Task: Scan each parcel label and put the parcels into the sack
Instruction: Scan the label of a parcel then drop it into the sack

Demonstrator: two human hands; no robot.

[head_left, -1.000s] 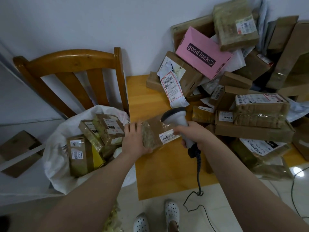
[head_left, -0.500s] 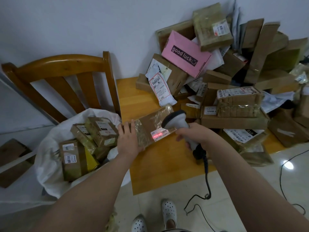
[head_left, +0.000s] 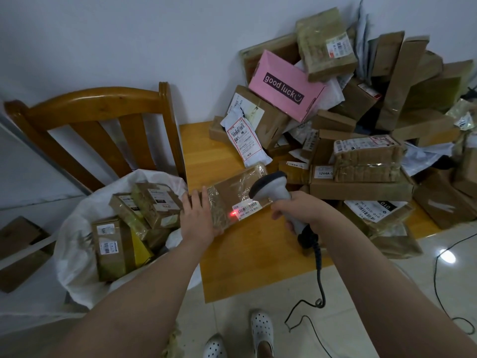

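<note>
Left grip [head_left: 198, 219] clasping the parcel [head_left: 232, 191], right grip [head_left: 305, 210] clenched on the scanner [head_left: 269, 186], I should sweep the red dot [head_left: 233, 213] toward 3 o'clock across the label [head_left: 247, 208].

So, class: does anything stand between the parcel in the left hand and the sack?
Nothing visible does. The taped parcel, gripped by the left hand, lies right beside the open mouth of the white sack; boxes already inside crowd the landing space.
</note>
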